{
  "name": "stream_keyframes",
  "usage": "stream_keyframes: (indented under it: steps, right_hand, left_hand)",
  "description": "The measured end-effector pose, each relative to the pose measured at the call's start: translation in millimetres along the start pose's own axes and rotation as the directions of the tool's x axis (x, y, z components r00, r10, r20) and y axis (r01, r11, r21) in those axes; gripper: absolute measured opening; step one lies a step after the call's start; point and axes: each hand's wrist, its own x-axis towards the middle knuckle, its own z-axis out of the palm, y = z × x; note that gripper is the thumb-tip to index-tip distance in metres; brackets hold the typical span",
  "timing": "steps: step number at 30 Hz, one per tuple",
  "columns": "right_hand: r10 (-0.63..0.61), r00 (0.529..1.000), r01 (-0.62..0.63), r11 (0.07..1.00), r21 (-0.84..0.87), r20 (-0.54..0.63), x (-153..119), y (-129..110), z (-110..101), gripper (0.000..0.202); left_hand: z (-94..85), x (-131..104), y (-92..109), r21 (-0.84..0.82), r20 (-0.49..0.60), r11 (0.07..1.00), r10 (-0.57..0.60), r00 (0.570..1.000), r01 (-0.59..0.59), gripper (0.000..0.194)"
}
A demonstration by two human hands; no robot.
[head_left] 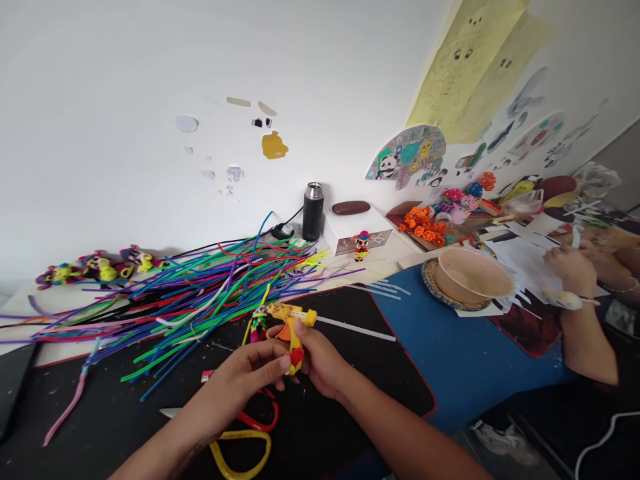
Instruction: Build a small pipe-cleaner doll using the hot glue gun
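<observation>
My right hand (320, 357) is wrapped round a yellow glue gun (287, 315), with a long clear glue stick (357, 327) sticking out of its back toward the right. The gun's nozzle end is beside a small colourful pipe-cleaner figure (259, 325). My left hand (257, 368) is closed, its thumb and fingers pinching near a small red and yellow piece (296, 360) by the gun's handle. Whether the figure joins that piece is hidden. Below my hands lie yellow-handled scissors (243, 437) and a red handle (265, 417).
Many coloured pipe cleaners (215, 287) spread across the back left. Finished figures (105, 267) lie by the wall. A black bottle (313, 213), a white box (350, 230) and a bowl (473, 275) stand behind. Another person's hands (575, 267) work at the right.
</observation>
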Motion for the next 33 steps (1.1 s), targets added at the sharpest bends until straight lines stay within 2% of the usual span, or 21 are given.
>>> stream_keyframes:
  steps: [3, 9, 13, 17, 20, 23, 24, 27, 33]
  right_hand:
    - [0.000, 1.000, 0.000, 1.000, 0.001, -0.011, 7, -2, 8, 0.073]
    - [-0.037, 0.991, 0.037, 0.999, -0.004, -0.128, 19, -8, 13, 0.063]
    - [-0.120, 0.981, 0.118, 0.993, -0.022, -0.152, 26, -19, 13, 0.052]
    - [-0.179, 0.973, 0.182, 0.983, 0.007, -0.148, 35, -31, 12, 0.050]
    - [-0.211, 0.967, 0.214, 0.977, 0.004, -0.144, 42, -34, 11, 0.051]
    - [-0.248, 0.960, 0.248, 0.969, -0.019, -0.132, 45, -30, 9, 0.050]
    - [-0.256, 0.958, 0.255, 0.967, -0.024, -0.128, 45, -27, 8, 0.051]
    - [-0.275, 0.952, 0.270, 0.961, -0.055, -0.135, 44, -17, 3, 0.055]
    - [-0.271, 0.952, 0.253, 0.958, -0.136, -0.138, 39, -8, -4, 0.063]
  left_hand:
    - [-3.7, -3, -5, -0.045, -0.055, 0.999, 0.011, 0.998, -0.013, 0.040]
    - [-10.8, -9, -6, -0.149, -0.090, 0.987, 0.041, 0.995, -0.054, 0.035]
    - [-19.6, -15, -4, -0.153, -0.143, 0.986, 0.048, 0.989, -0.070, 0.034]
    - [-42.1, -8, -5, -0.021, -0.298, 0.998, 0.042, 0.954, -0.051, 0.043]
    - [-64.6, 7, -3, 0.139, -0.398, 0.979, 0.194, 0.896, -0.150, 0.044]
    - [-83.9, 25, 1, 0.247, -0.466, 0.949, 0.294, 0.834, -0.197, 0.046]
    - [-88.1, 30, 2, 0.273, -0.466, 0.940, 0.315, 0.827, -0.204, 0.046]
    - [-91.7, 39, 4, 0.327, -0.455, 0.925, 0.332, 0.826, -0.191, 0.047]
    - [-78.8, 38, 9, 0.394, -0.450, 0.912, 0.301, 0.841, -0.116, 0.052]
